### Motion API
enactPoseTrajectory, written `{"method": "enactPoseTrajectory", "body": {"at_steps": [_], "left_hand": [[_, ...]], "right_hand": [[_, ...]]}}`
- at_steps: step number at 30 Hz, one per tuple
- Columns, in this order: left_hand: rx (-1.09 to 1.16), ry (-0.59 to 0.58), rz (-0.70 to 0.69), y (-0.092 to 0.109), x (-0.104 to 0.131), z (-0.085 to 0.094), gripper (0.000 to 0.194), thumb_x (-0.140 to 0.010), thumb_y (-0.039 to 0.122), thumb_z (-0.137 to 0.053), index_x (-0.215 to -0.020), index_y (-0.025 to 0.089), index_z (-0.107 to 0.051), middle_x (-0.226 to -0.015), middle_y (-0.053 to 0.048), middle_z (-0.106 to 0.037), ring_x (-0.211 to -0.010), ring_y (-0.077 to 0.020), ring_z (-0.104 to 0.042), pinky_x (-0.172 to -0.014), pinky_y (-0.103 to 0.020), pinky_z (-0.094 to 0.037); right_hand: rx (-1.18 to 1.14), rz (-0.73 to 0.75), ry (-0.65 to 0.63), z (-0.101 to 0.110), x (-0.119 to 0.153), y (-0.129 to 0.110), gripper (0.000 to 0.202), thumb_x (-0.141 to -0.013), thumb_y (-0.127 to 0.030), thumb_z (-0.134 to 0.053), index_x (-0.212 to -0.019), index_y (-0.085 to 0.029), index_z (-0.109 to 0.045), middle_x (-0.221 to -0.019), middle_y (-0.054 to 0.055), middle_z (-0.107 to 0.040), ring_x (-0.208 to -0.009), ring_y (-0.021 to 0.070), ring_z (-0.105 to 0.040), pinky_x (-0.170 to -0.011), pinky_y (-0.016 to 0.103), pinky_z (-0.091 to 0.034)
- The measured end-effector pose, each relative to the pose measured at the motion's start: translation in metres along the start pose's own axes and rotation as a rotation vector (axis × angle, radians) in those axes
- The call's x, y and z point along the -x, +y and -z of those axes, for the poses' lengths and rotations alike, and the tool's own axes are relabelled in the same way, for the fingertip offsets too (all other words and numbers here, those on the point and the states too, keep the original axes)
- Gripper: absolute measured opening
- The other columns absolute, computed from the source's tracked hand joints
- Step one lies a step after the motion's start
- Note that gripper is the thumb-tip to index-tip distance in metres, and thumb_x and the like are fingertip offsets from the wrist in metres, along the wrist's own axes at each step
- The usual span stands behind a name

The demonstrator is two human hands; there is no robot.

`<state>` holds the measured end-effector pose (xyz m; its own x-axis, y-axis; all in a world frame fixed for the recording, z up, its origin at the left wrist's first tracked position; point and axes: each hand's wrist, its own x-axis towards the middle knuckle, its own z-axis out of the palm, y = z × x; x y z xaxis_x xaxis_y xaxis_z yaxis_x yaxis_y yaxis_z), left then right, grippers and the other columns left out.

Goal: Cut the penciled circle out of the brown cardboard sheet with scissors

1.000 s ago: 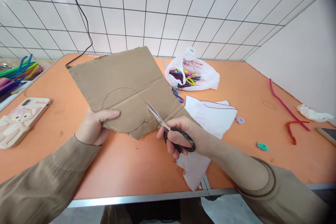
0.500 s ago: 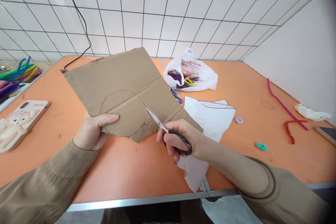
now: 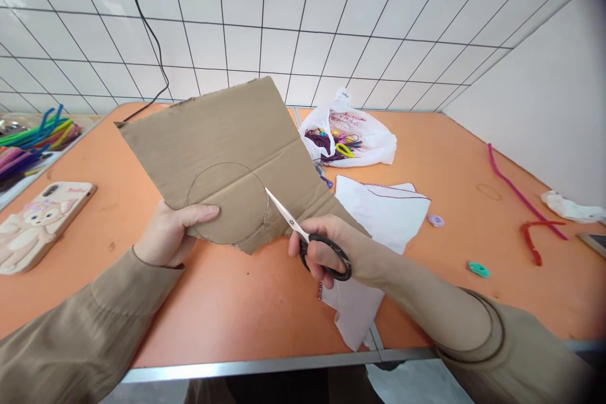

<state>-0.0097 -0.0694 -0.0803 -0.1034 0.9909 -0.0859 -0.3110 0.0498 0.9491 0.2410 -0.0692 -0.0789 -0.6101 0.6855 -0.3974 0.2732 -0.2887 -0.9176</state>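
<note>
A brown cardboard sheet [image 3: 222,132] with a drawn circle is held up over the orange table [image 3: 213,315]. My left hand [image 3: 175,230] grips its lower left edge, thumb on top and fingers underneath. In my right hand [image 3: 326,246] are black-handled scissors [image 3: 296,227], fingers in the loops. Their tip rests at the right side of the circle line, and the blades look closed or nearly so. Part of the circle's lower edge lies along the sheet's rough bottom edge.
A white cloth [image 3: 383,208] lies partly behind my right hand. Beyond it sits a plastic bag [image 3: 374,139] of threads. A phone [image 3: 42,224] is at the left; a teal clip [image 3: 479,269] and red strip [image 3: 530,243] are at the right.
The whole view has shifted slightly. The cardboard has tilted a little, its top edge now higher. Both hands keep their holds, and the scissor tip stays near the circle's right side.
</note>
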Motion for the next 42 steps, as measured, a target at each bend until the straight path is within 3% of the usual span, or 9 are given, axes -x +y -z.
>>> {"method": "enactPoseTrajectory", "body": {"at_steps": [6, 9, 14, 16, 19, 22, 26, 35, 42], "left_hand": [[-0.011, -0.008, -0.077, 0.008, 0.004, 0.0, 0.07, -0.056, 0.013, -0.084, -0.122, 0.027, -0.066, -0.105, -0.004, -0.076, -0.115, -0.0357, -0.063, -0.094, -0.048, -0.056], [-0.013, -0.034, -0.131, 0.013, 0.005, 0.0, 0.068, -0.056, 0.011, -0.084, -0.119, 0.026, -0.067, -0.103, -0.002, -0.077, -0.112, -0.0329, -0.064, -0.093, -0.044, -0.056], [0.015, 0.029, -0.197, 0.023, -0.001, 0.005, 0.057, -0.056, 0.006, -0.082, -0.109, 0.024, -0.07, -0.104, 0.002, -0.076, -0.12, -0.0296, -0.059, -0.097, -0.038, -0.053], [0.034, 0.045, -0.211, 0.025, -0.003, 0.007, 0.058, -0.056, 0.003, -0.081, -0.109, 0.024, -0.07, -0.105, 0.003, -0.076, -0.123, -0.0286, -0.056, -0.1, -0.036, -0.051], [0.019, 0.022, -0.164, 0.024, -0.003, 0.008, 0.055, -0.056, 0.004, -0.08, -0.107, 0.022, -0.071, -0.105, 0.001, -0.076, -0.121, -0.0309, -0.058, -0.096, -0.038, -0.053], [-0.027, 0.001, -0.122, 0.02, 0.0, 0.007, 0.052, -0.055, 0.009, -0.083, -0.105, 0.021, -0.073, -0.105, -0.003, -0.076, -0.116, -0.0345, -0.061, -0.09, -0.041, -0.057], [-0.066, -0.018, -0.093, 0.017, 0.002, 0.005, 0.061, -0.054, 0.015, -0.085, -0.112, 0.025, -0.07, -0.107, -0.005, -0.075, -0.115, -0.0366, -0.062, -0.09, -0.046, -0.057], [-0.051, -0.061, -0.061, 0.018, 0.004, 0.004, 0.062, -0.058, 0.012, -0.081, -0.117, 0.021, -0.068, -0.107, -0.004, -0.076, -0.111, -0.0349, -0.064, -0.087, -0.041, -0.06], [-0.014, -0.061, -0.035, 0.017, 0.005, 0.002, 0.066, -0.058, 0.013, -0.081, -0.121, 0.023, -0.067, -0.11, -0.004, -0.076, -0.115, -0.0354, -0.063, -0.089, -0.042, -0.059]], "right_hand": [[-0.101, 0.09, -0.145, 0.008, 0.002, 0.007, 0.069, -0.062, -0.078, -0.068, -0.089, -0.015, -0.057, -0.058, -0.003, -0.057, -0.044, 0.0086, -0.048, -0.043, 0.022, -0.039], [-0.151, 0.102, -0.203, 0.007, 0.001, 0.011, 0.071, -0.061, -0.078, -0.07, -0.091, -0.016, -0.057, -0.062, -0.002, -0.058, -0.047, 0.0099, -0.05, -0.047, 0.023, -0.04], [-0.237, 0.153, -0.415, 0.003, 0.004, 0.01, 0.074, -0.07, -0.08, -0.06, -0.101, -0.013, -0.062, -0.085, 0.008, -0.064, -0.077, 0.0192, -0.063, -0.066, 0.029, -0.046], [-0.231, 0.146, -0.456, 0.003, 0.006, 0.009, 0.07, -0.07, -0.076, -0.063, -0.1, -0.012, -0.063, -0.08, 0.007, -0.064, -0.07, 0.0178, -0.062, -0.062, 0.028, -0.045], [-0.276, 0.205, -0.393, 0.004, 0.007, 0.009, 0.068, -0.069, -0.074, -0.067, -0.099, -0.013, -0.063, -0.069, 0.004, -0.063, -0.056, 0.0137, -0.057, -0.051, 0.024, -0.04], [-0.257, 0.275, -0.167, 0.005, 0.007, 0.008, 0.065, -0.073, -0.073, -0.064, -0.1, -0.014, -0.063, -0.064, 0.002, -0.062, -0.049, 0.0121, -0.056, -0.043, 0.021, -0.033], [-0.132, 0.143, 0.018, 0.004, 0.007, 0.0, 0.066, -0.07, -0.073, -0.066, -0.094, -0.013, -0.063, -0.06, 0.002, -0.062, -0.046, 0.0121, -0.057, -0.036, 0.02, -0.027], [-0.029, 0.016, -0.037, 0.006, 0.01, -0.009, 0.059, -0.069, -0.067, -0.065, -0.091, -0.013, -0.062, -0.055, 0.001, -0.062, -0.043, 0.0117, -0.056, -0.034, 0.019, -0.027], [-0.007, -0.048, -0.01, 0.001, 0.012, -0.014, 0.049, -0.068, -0.059, -0.066, -0.087, -0.014, -0.061, -0.054, 0.0, -0.061, -0.042, 0.011, -0.055, -0.033, 0.018, -0.027]]}}
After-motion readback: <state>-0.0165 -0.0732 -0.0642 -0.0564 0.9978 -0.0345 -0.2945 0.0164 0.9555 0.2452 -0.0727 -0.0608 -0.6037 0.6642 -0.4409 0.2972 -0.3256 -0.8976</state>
